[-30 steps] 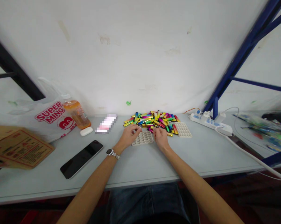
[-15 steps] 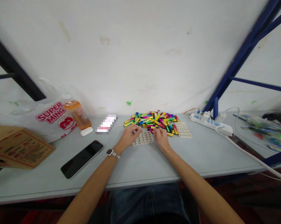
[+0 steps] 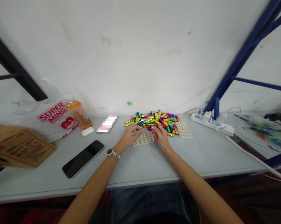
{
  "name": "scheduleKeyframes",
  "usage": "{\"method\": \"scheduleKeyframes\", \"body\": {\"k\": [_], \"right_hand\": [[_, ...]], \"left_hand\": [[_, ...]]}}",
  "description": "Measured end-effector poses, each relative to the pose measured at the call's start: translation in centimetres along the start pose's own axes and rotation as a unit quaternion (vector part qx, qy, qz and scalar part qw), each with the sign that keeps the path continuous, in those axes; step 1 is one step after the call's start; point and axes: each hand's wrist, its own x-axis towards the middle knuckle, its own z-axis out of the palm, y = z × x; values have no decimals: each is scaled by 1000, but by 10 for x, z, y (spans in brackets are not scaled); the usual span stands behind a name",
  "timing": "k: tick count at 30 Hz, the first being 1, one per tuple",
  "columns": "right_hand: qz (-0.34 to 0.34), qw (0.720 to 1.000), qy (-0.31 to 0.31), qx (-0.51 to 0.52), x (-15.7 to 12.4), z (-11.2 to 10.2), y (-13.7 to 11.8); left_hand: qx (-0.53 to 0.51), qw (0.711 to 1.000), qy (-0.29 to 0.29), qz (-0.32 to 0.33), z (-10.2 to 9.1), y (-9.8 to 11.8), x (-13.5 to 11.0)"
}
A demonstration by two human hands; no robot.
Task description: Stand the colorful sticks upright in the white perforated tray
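Note:
My left hand (image 3: 130, 136) rests at the left edge of a pale tray (image 3: 144, 138) with rows of holes, its thumb and fingers curved and slightly apart with nothing visible between them. At the tray's right side is my right hand (image 3: 162, 138), fingers bent in a loose pinch; anything inside them is too small or hidden to make out. Just behind both hands lies a heap of shiny, rainbow-coloured lighters (image 3: 152, 119). A second pale tray (image 3: 185, 130) with holes sits to the right of the heap.
On the left are a black phone (image 3: 83, 159), a white earbud case (image 3: 87, 131), an orange drink bottle (image 3: 78, 113), a plastic bag (image 3: 49, 116) and a cardboard box (image 3: 23, 146). A power strip (image 3: 211, 123) with cables lies right, near a blue metal frame (image 3: 238, 62).
The fingers of my right hand have loosened and reach slightly further forward. My left thumb and fingers have parted a little. The tray stays between my hands.

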Motion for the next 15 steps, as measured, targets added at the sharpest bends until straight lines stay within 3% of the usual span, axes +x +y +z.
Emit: {"method": "scheduleKeyframes", "body": {"k": [3,8,12,15], "right_hand": [[16,999,-2,36,0,-1,-4],[10,1000,29,2,5,-4,-2],[-49,998,38,-25,11,-11,4],[-103,987,42,-113,14,-16,7]], "left_hand": [[5,1000,-7,9,-1,-3,-2],[22,999,-42,8,-3,-6,-7],[44,996,-80,-15,-8,-8,-9],[58,992,-107,-38,-13,-10,-11]]}}
